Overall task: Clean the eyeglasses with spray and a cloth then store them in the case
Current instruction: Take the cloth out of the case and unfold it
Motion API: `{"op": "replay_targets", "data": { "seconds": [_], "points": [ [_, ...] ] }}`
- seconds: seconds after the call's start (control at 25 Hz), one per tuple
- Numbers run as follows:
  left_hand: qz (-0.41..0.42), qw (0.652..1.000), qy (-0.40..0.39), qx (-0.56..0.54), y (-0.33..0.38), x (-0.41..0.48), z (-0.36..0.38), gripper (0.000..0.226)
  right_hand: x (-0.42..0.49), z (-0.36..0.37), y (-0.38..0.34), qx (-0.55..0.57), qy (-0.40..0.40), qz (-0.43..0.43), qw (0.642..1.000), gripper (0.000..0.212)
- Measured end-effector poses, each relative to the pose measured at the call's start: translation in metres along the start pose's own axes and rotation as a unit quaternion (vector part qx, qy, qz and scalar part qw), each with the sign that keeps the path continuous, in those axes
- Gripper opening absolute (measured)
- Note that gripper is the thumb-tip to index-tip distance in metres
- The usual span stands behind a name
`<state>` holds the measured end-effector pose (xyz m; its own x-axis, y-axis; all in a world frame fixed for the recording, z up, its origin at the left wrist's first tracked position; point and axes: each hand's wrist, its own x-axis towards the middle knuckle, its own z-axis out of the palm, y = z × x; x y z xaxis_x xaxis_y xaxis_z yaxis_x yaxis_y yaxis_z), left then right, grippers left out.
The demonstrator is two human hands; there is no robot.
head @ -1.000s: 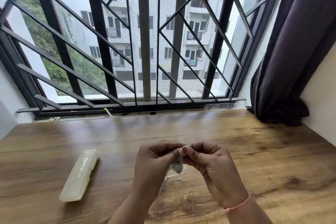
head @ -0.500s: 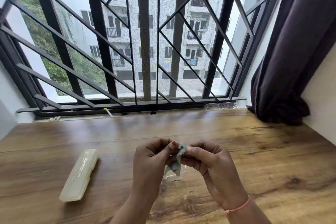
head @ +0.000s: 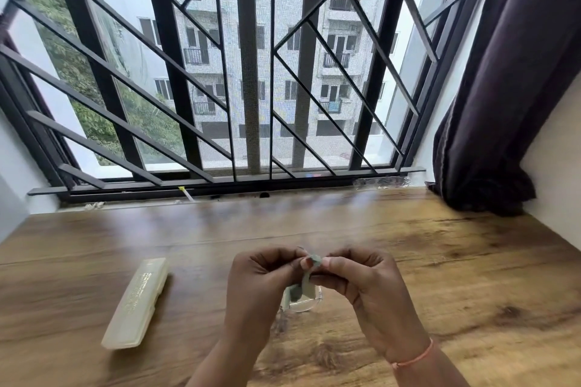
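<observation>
Eyeglasses (head: 304, 305) behind cloth (head: 309, 281) | hands: left hand (head: 261, 286), right hand (head: 369, 295) both pinch cloth | case (head: 135, 303) well apart

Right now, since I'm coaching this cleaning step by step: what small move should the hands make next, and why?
Probably rub the cloth across the clear lens of the eyeglasses. The left hand and right hand both pinch the cloth just above the lens, so wiping seems under way; the case lies closed on the table, apart to the left, so storing looks premature.
</observation>
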<state>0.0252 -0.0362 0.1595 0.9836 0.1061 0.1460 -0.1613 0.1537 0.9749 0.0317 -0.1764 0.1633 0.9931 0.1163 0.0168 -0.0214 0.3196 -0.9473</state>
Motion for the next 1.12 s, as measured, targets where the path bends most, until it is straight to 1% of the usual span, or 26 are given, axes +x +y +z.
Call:
{"op": "replay_targets", "data": {
  "seconds": [0.04,0.08,0.12,0.2,0.24,0.28,0.32,0.36,0.44,0.52,0.6,0.64,0.68,0.8,0.84,0.92,1.0,1.08,1.12],
  "points": [
    [0.001,1.0,0.003,0.013,0.0,0.0,0.0,0.007,0.0,0.0,-0.001,-0.001,-0.001,-0.005,1.0,0.006],
    [0.007,0.999,0.008,0.034,0.001,0.001,-0.001,0.009,0.0,0.0,-0.003,-0.007,-0.001,-0.012,1.0,0.004],
    [0.016,0.998,0.011,0.057,0.002,0.001,-0.001,0.01,0.0,-0.001,-0.002,-0.026,0.005,-0.023,0.999,0.01],
    [0.027,0.996,0.006,0.088,0.004,0.001,-0.002,0.013,0.002,-0.004,-0.001,-0.11,0.029,-0.06,0.992,0.016],
    [0.025,0.996,0.002,0.091,0.005,0.001,-0.001,0.012,0.003,-0.005,0.001,-0.161,0.041,-0.078,0.983,0.016],
    [0.016,0.996,0.004,0.086,0.006,0.001,-0.001,0.012,0.004,-0.005,0.002,-0.203,0.05,-0.092,0.974,0.014],
    [0.004,0.997,0.013,0.075,0.006,0.001,-0.001,0.012,0.005,-0.005,0.004,-0.218,0.059,-0.101,0.969,0.011],
    [-0.012,0.998,0.028,0.06,0.006,0.001,0.0,0.014,0.005,-0.005,0.005,-0.213,0.064,-0.105,0.969,0.009],
    [-0.041,0.997,0.055,0.03,0.006,0.0,0.001,0.017,0.005,-0.006,0.007,-0.194,0.072,-0.104,0.973,0.013],
    [-0.062,0.996,0.064,0.002,0.007,-0.001,0.002,0.016,0.005,-0.008,0.008,-0.2,0.079,-0.096,0.972,0.012],
    [-0.073,0.995,0.063,-0.025,0.007,-0.002,0.002,0.017,0.004,-0.008,0.009,-0.215,0.075,-0.094,0.969,0.019],
    [-0.077,0.995,0.061,-0.034,0.008,-0.001,0.002,0.018,0.003,-0.008,0.01,-0.23,0.073,-0.108,0.964,0.024],
    [-0.081,0.994,0.059,-0.042,0.008,-0.001,0.001,0.019,0.003,-0.008,0.011,-0.257,0.079,-0.135,0.954,0.028],
    [-0.086,0.993,0.06,-0.05,0.008,-0.001,0.002,0.019,0.001,-0.005,0.011,-0.358,0.136,-0.23,0.895,0.029],
    [-0.086,0.993,0.06,-0.051,0.007,-0.002,0.002,0.018,0.0,-0.003,0.01,-0.362,0.138,-0.241,0.89,0.026],
    [-0.084,0.993,0.052,-0.057,0.006,-0.004,0.004,0.013,-0.002,0.005,0.009,-0.336,0.11,-0.226,0.908,0.022],
    [-0.063,0.997,0.036,-0.04,0.006,-0.006,0.006,0.011,-0.003,0.01,0.01,-0.31,0.094,-0.197,0.925,0.023],
    [-0.002,0.998,0.035,0.053,0.002,-0.008,0.007,0.02,-0.001,0.01,0.011,-0.272,0.09,-0.162,0.944,0.02],
    [0.038,0.991,0.05,0.118,-0.002,-0.009,0.008,0.026,0.0,0.009,0.011,-0.225,0.081,-0.134,0.962,0.014]
  ]
}}
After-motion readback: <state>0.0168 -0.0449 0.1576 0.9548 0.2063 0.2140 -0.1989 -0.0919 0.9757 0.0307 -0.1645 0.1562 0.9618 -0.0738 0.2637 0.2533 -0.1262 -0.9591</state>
